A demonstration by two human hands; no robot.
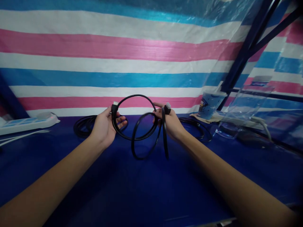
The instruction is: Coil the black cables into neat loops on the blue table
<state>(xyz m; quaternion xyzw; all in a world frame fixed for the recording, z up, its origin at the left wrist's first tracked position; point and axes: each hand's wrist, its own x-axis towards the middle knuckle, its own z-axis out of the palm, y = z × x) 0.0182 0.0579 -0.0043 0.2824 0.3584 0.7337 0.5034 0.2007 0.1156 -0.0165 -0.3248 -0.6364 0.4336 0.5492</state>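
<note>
Black cable (133,138) looped between left fingers (122,119) and right fingers (159,105), both holding it near plugs (114,108).

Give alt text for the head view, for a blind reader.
The person's left hand and right hand hold a looped black cable over a blue table. Two black coils lie beyond; a cup stands at right; striped sheeting hangs behind.

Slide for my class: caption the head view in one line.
Left hand and right hand hold up a looped black cable over a blue table.
</note>
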